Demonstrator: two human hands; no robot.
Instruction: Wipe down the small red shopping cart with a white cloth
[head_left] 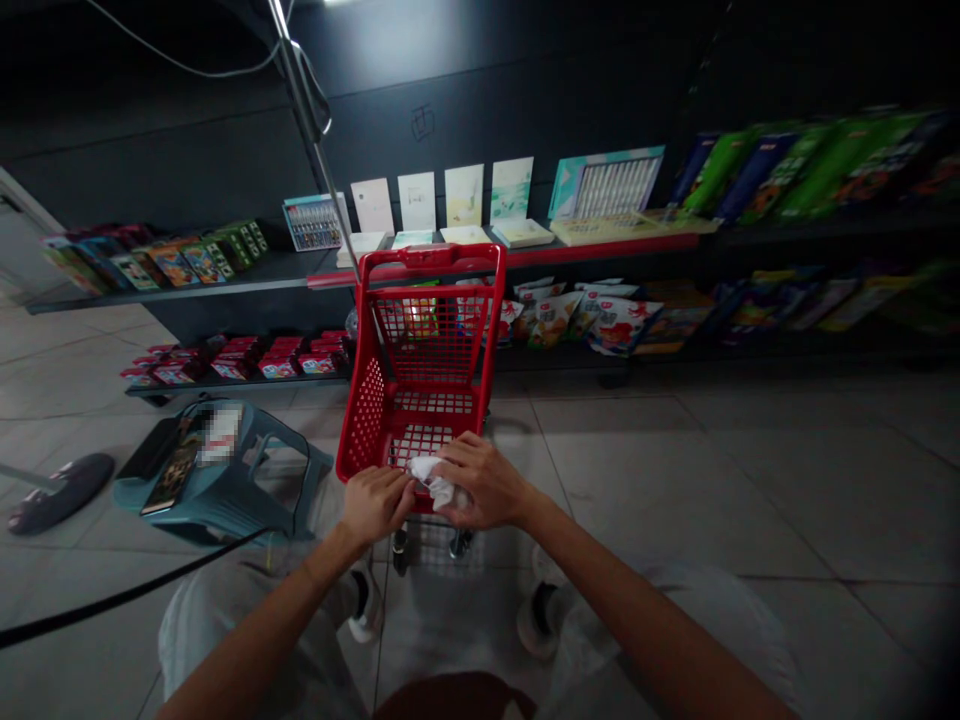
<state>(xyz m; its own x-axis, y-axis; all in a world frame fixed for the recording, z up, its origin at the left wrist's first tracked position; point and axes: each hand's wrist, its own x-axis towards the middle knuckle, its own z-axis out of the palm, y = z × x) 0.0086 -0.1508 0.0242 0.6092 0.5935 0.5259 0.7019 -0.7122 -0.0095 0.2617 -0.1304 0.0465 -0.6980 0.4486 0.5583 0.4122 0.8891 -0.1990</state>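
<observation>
One white cloth (442,488) at the near end of a red cart (366,398), right hand (484,480), fingers closed round it, left hand (377,502), fingers curled over the cart's edge just beside, blue stool (259,490) to the left, stocked shelves (289,268) beyond.

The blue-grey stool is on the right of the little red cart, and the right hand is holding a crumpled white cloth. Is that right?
Not quite: the head view shows the blue-grey stool on the left of the little red cart. The right hand is holding the crumpled white cloth.
</observation>
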